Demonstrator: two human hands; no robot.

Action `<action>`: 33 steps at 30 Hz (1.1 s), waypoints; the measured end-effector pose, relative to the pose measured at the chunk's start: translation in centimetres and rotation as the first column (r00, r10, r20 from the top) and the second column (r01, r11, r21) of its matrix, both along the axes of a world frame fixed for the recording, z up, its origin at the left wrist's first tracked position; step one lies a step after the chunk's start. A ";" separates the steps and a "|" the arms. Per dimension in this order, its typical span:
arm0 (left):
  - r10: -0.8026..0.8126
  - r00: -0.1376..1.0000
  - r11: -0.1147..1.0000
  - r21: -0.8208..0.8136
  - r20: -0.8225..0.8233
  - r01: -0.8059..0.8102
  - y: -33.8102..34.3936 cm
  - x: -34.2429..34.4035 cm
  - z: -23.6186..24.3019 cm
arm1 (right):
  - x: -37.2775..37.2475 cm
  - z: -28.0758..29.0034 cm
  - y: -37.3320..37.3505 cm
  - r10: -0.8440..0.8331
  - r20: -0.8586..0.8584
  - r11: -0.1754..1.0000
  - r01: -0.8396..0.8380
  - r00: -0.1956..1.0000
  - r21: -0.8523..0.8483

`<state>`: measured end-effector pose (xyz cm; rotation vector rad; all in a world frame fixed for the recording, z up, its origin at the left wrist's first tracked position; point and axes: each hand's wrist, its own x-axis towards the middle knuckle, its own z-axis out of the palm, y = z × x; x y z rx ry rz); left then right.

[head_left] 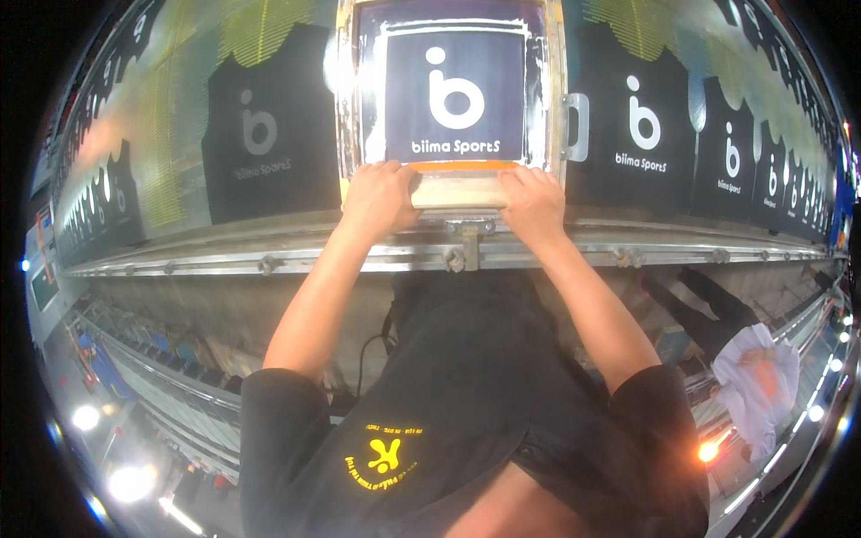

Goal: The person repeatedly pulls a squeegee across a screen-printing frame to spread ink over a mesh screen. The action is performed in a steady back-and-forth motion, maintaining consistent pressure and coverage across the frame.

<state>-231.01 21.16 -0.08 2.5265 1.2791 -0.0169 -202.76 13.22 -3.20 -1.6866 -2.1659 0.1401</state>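
Note:
A wooden-handled squeegee [459, 192] with an orange blade edge lies across the near end of a screen-printing frame [555, 63]. My left hand [380, 201] is closed around the squeegee's left end. Its right end is in the grip of my right hand [535, 206], thumb on the near side. Beyond the blade, the screen's dark mesh [498, 81] carries a white rounded design with lettering below it. White ink borders that area. The squeegee hides the near end of the screen.
Black fabric pieces [632, 81] with white prints line the long table to the right; a fainter-printed piece [229, 170] lies left. A metal handle [578, 127] juts from the frame. A metal rail [359, 259] edges the table. Another person [758, 386] stands at lower right.

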 end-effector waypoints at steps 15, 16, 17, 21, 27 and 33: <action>-0.011 0.976 0.991 -0.134 -0.216 -0.019 26.7 6.2 4.6 | 5.4 6.9 26.7 -0.124 0.081 0.908 0.146 0.989 -0.393; 0.013 0.980 0.994 -0.104 -0.197 -0.034 27.1 6.3 4.0 | 5.2 6.2 27.1 -0.132 0.101 0.925 0.159 0.986 -0.344; 0.036 0.984 0.996 -0.075 -0.177 -0.050 27.1 6.4 3.4 | 4.9 5.5 27.3 -0.141 0.121 0.940 0.171 0.983 -0.295; 0.071 0.986 0.997 -0.030 -0.151 -0.076 24.5 6.1 2.7 | 3.9 3.7 25.1 -0.164 0.153 0.952 0.197 0.975 -0.234; 0.076 0.984 0.993 -0.078 -0.163 -0.089 16.2 4.4 1.6 | 2.8 3.1 16.8 -0.087 0.164 0.957 0.129 0.983 -0.261; 0.053 0.999 0.998 -0.046 0.004 -0.053 1.8 1.1 -0.1 | 1.0 0.8 2.2 -0.058 -0.036 0.991 0.054 0.998 -0.119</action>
